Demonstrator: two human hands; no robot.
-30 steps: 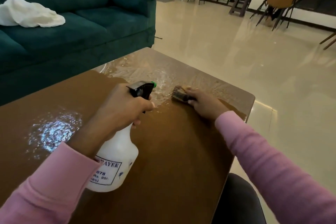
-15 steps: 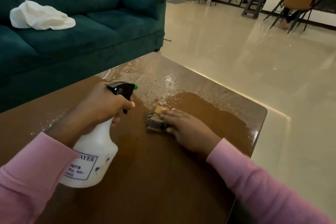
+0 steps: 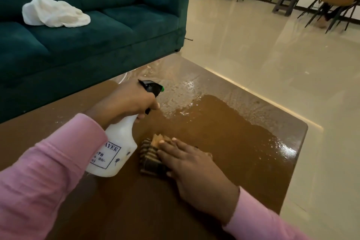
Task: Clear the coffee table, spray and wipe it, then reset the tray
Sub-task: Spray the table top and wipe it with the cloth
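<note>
Wet brown bench; I see left hand gripping spray bottle, right hand flat, pressing striped cloth.

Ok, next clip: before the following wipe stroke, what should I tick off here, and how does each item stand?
1. Right hand flat on the striped cloth, pressing it onto the coffee table: ok.
2. Left hand has its grip round the neck of the spray bottle: ok.
3. Nozzle points away from the person, toward the far end of the table: ok.
4. Whole top wiped: not ok, a wet film shows at the far end and along the right edge.
5. Tray at hand for the reset: cannot tell, none in view.
</note>
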